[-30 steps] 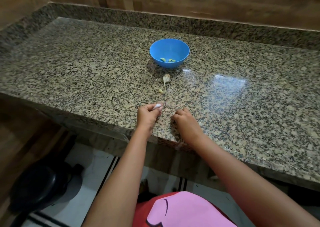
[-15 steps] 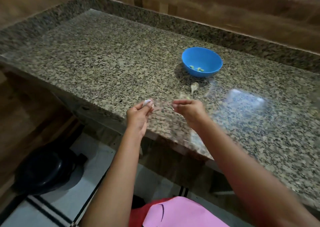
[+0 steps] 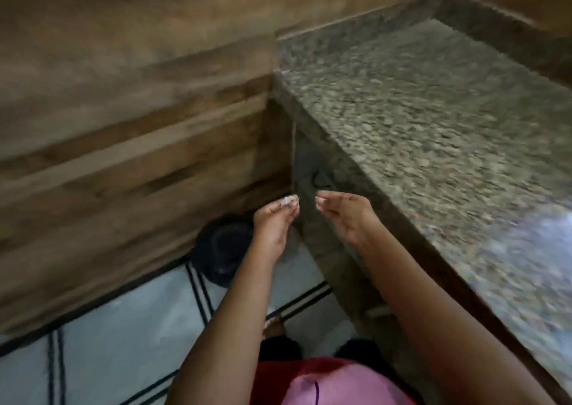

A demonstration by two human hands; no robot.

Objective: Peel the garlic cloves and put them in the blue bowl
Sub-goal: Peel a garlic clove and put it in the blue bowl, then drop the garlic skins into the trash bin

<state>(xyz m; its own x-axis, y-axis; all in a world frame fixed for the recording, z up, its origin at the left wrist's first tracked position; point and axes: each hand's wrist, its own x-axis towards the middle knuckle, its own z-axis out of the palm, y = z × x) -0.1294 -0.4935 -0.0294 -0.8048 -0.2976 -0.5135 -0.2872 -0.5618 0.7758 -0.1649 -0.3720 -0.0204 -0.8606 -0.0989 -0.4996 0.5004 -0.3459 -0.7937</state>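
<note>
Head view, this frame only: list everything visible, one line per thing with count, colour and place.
granite counter: one, speckled grey-brown, right side.
wood-look wall: one, brown, left and top.
tiled floor: one, pale with dark stripes, bottom left.
round object: one, black, on the floor by the wall; blurred.
garlic clove: one, whitish, at the left fingertips.
clothing: red and pink, bottom centre.
left hand: pinching the clove, off the counter's edge.
right hand: fingertips pinched together; contents unclear.

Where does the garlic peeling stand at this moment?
Done: cannot be judged here; the blue bowl is out of view. In hand: the left hand pinches a whitish garlic clove off the granite counter's edge, over the floor; the right hand has pinched fingertips, contents unclear. Left: dropping the clove in the bowl.
</note>
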